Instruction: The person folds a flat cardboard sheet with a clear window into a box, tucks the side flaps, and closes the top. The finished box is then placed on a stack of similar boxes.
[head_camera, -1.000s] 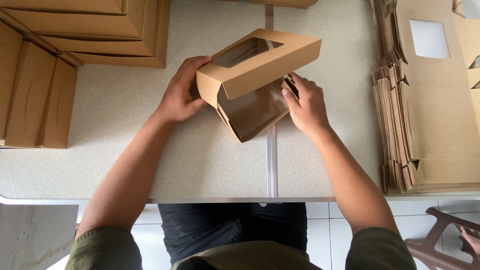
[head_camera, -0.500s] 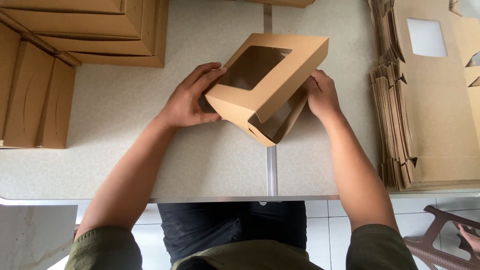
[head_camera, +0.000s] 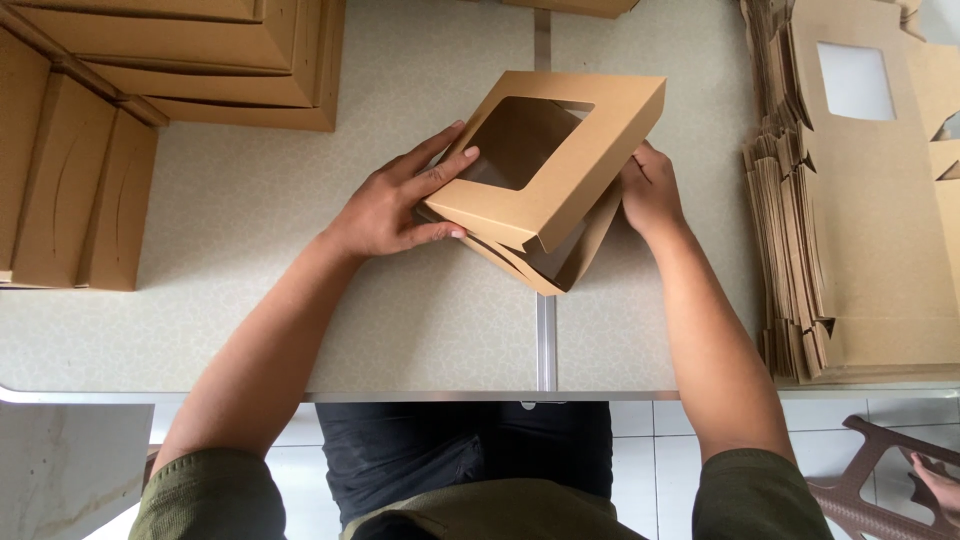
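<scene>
A brown cardboard box (head_camera: 590, 150) with a square window in its lid sits tilted above the table's middle. The lid lies nearly down over the tray part, whose front corner sticks out below. My left hand (head_camera: 400, 200) grips the box's left edge, fingers spread over the lid beside the window. My right hand (head_camera: 650, 190) holds the right side, partly hidden behind the lid.
Finished brown boxes (head_camera: 190, 60) are stacked at the far left and along the left edge. A thick pile of flat windowed box blanks (head_camera: 860, 220) lies on the right. The speckled table (head_camera: 250, 300) has a metal seam down its middle. A brown plastic chair (head_camera: 880, 490) stands lower right.
The windowed lid has swung down over the tray, from standing open to nearly flat. Both hands shifted with it, the left onto the lid's top.
</scene>
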